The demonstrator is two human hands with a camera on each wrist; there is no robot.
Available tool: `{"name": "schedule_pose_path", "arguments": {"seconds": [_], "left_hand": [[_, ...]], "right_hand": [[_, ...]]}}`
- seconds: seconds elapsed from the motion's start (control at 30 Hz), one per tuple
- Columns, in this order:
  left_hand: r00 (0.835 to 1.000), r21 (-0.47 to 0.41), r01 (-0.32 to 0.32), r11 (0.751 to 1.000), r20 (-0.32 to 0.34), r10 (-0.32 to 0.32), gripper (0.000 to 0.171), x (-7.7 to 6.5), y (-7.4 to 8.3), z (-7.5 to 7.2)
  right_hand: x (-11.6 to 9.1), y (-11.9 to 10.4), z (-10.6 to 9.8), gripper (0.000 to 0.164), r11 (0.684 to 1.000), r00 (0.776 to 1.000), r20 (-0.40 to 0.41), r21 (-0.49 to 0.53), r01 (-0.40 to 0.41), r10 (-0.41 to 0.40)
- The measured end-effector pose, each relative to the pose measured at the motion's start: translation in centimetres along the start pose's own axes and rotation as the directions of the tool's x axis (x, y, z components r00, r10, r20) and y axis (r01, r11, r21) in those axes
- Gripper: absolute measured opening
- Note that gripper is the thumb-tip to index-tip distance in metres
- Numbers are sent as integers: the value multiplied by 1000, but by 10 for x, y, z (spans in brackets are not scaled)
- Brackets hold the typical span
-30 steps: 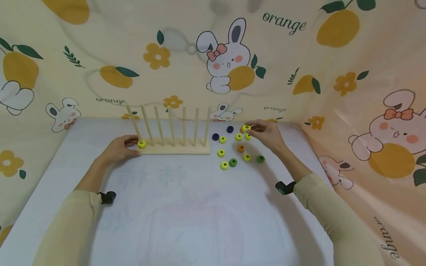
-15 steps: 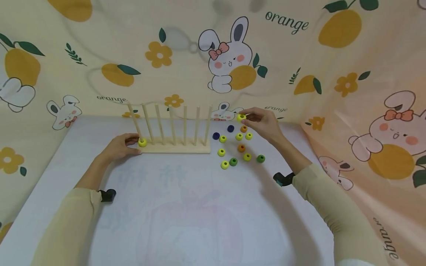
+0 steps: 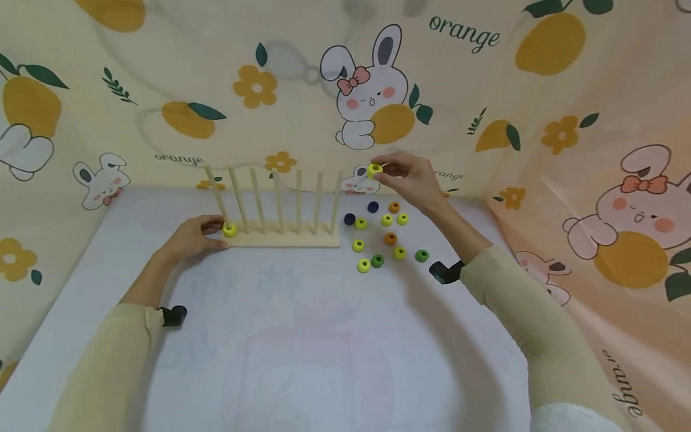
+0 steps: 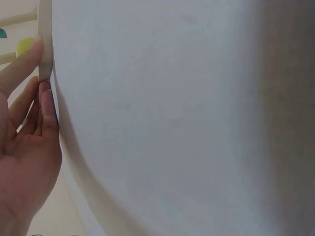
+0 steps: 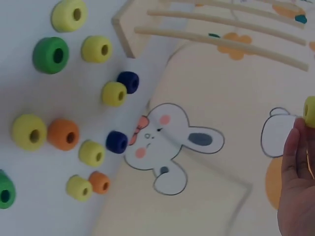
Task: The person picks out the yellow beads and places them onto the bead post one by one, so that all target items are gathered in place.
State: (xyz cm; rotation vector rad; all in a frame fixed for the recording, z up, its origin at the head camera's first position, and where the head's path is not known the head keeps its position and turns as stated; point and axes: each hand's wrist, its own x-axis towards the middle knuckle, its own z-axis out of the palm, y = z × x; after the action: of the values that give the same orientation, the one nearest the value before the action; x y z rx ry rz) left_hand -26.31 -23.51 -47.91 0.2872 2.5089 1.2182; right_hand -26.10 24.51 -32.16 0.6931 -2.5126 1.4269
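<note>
A wooden peg rack (image 3: 281, 240) with several upright rods stands at the back of the table. One yellow bead (image 3: 230, 230) sits at the foot of its leftmost rod. My left hand (image 3: 193, 237) holds the left end of the rack's base, thumb along the front and fingers toward the back; the left wrist view shows the thumb (image 4: 22, 66) against the base. Raised to the right of the rack, my right hand (image 3: 412, 183) pinches another yellow bead (image 3: 375, 171) between thumb and fingertips. In the right wrist view that bead (image 5: 309, 112) is partly cut off.
Loose beads lie right of the rack: several yellow ones (image 3: 358, 245), green ones (image 3: 377, 261), orange ones (image 3: 390, 239) and dark blue ones (image 3: 349, 219). A printed cloth (image 3: 302, 132) hangs behind the white table (image 3: 302, 336) and along its sides.
My right hand has lifted the yellow bead up from among the loose beads and carried it left toward the rack. My left hand has stayed at the base.
</note>
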Motion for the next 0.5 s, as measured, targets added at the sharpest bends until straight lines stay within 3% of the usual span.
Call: {"name": "schedule_pose_path", "arguments": {"seconds": [0.5], "left_hand": [[1000, -29, 6, 1000, -21, -6, 79, 2, -2, 1]], "right_hand": [[37, -29, 14, 29, 997, 996, 78, -45, 55, -52]]}}
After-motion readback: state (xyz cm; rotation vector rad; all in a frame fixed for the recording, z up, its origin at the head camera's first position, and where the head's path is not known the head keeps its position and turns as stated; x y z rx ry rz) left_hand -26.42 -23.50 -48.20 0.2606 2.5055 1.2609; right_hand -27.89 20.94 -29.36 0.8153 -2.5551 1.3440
